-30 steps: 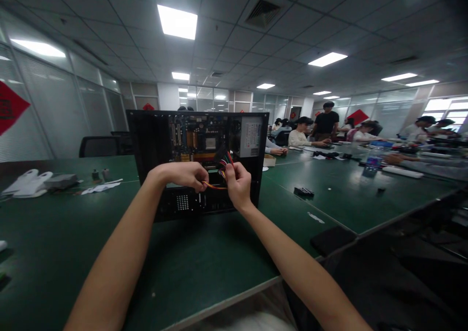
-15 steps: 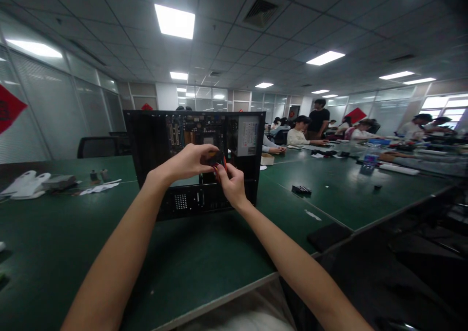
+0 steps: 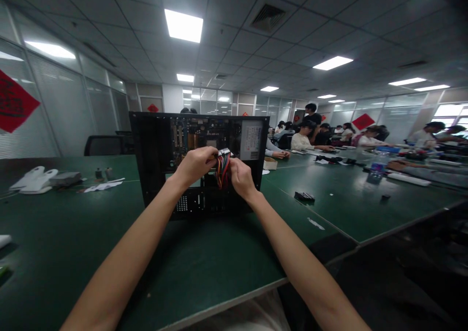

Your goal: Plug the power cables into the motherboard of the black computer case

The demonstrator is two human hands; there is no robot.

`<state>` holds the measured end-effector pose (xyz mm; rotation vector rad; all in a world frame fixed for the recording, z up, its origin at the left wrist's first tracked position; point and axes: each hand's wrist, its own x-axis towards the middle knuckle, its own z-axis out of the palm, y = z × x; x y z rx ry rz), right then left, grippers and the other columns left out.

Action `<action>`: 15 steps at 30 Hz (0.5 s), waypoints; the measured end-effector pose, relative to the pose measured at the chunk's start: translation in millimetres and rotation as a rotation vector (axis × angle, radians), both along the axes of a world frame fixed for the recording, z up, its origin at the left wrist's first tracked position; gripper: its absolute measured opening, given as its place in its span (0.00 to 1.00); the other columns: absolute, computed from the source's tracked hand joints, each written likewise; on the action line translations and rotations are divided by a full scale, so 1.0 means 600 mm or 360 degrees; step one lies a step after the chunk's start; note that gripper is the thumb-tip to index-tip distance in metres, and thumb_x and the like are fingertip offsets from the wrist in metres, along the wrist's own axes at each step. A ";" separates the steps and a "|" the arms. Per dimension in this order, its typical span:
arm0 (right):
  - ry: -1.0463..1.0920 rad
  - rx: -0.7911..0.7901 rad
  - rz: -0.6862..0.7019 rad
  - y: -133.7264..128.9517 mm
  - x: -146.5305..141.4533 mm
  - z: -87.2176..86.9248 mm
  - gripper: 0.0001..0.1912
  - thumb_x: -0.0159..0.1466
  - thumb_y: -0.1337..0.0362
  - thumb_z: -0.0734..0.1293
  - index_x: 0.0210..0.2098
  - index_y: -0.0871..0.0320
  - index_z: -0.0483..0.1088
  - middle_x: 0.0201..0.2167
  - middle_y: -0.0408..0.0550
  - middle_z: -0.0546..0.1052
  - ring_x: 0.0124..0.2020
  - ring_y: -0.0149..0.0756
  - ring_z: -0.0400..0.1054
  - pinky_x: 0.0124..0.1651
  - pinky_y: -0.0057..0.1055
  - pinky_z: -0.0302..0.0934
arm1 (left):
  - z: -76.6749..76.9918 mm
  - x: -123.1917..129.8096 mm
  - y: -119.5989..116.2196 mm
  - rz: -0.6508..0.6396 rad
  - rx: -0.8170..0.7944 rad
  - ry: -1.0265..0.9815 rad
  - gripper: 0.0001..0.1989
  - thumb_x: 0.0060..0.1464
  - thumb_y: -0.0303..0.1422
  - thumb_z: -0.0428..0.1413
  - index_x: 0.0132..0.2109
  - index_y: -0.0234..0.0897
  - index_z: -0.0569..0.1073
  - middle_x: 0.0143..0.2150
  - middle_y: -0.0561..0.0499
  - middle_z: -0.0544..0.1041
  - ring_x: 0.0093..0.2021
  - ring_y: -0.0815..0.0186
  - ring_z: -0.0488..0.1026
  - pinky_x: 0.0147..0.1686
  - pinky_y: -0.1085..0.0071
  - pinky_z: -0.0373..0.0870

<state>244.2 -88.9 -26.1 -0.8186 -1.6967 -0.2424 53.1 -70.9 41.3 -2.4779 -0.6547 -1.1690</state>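
Note:
An open black computer case (image 3: 146, 165) stands upright on the green table (image 3: 204, 258), its motherboard (image 3: 199, 131) and a labelled power supply (image 3: 251, 138) showing inside. In front of the opening hangs a bundle of coloured cables (image 3: 223, 171) with a light connector (image 3: 224, 152) at its top. My left hand (image 3: 199, 165) is closed at the left side of the connector, fingertips pinching it. On the other side, my right hand (image 3: 242, 175) is closed around the bundle's right edge.
White plastic pieces (image 3: 36, 181), a grey box (image 3: 66, 179) and papers (image 3: 104, 185) lie at the left. A small black part (image 3: 304, 197) and a paper scrap (image 3: 315, 223) lie to the right. Several people sit along the tables at the back right, near a plastic bottle (image 3: 378, 166).
The cable bundle and its light connector now show between my hands, where a dark connector and a few wires showed before. My left hand has closed more. The view has shifted slightly left.

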 end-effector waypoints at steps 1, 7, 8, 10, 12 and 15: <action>-0.0074 0.0043 -0.0073 0.006 0.003 0.002 0.21 0.74 0.59 0.48 0.49 0.58 0.69 0.44 0.53 0.73 0.47 0.38 0.69 0.54 0.34 0.64 | -0.004 -0.002 0.006 0.0007 0.0014 -0.0037 0.10 0.60 0.29 0.55 0.48 0.34 0.76 0.46 0.43 0.80 0.46 0.59 0.78 0.48 0.66 0.73; -0.0676 0.0120 -0.0426 0.032 -0.016 0.027 0.23 0.71 0.71 0.52 0.64 0.60 0.61 0.62 0.61 0.62 0.60 0.44 0.62 0.61 0.40 0.63 | -0.019 -0.028 0.054 0.0088 0.0117 -0.0126 0.10 0.59 0.30 0.57 0.46 0.32 0.79 0.45 0.42 0.82 0.44 0.57 0.80 0.47 0.64 0.76; -0.0741 0.0091 -0.0480 0.035 -0.024 0.033 0.22 0.71 0.72 0.53 0.62 0.60 0.63 0.62 0.62 0.61 0.59 0.45 0.63 0.61 0.40 0.64 | -0.022 -0.033 0.062 0.0098 0.0123 -0.0126 0.10 0.59 0.29 0.57 0.46 0.33 0.79 0.45 0.42 0.82 0.44 0.57 0.80 0.47 0.63 0.76; -0.0873 0.0014 -0.0554 0.042 -0.038 0.044 0.20 0.71 0.73 0.53 0.59 0.61 0.66 0.61 0.62 0.63 0.56 0.45 0.65 0.58 0.40 0.66 | -0.031 -0.042 0.079 0.0094 0.0098 -0.0111 0.10 0.58 0.29 0.57 0.46 0.34 0.80 0.45 0.42 0.83 0.45 0.56 0.80 0.48 0.63 0.76; -0.1027 -0.0102 -0.0585 0.051 -0.048 0.052 0.19 0.71 0.72 0.53 0.57 0.61 0.66 0.57 0.61 0.67 0.52 0.44 0.67 0.52 0.38 0.70 | -0.042 -0.048 0.093 0.0053 0.0019 -0.0093 0.10 0.58 0.29 0.57 0.46 0.35 0.81 0.46 0.43 0.82 0.46 0.56 0.80 0.49 0.62 0.76; -0.1183 -0.0308 -0.0634 0.069 -0.047 0.054 0.18 0.71 0.72 0.52 0.55 0.61 0.66 0.51 0.59 0.70 0.49 0.43 0.69 0.46 0.36 0.70 | -0.061 -0.049 0.111 0.0079 -0.0135 -0.0093 0.09 0.58 0.29 0.58 0.44 0.37 0.82 0.46 0.45 0.83 0.48 0.57 0.80 0.49 0.63 0.75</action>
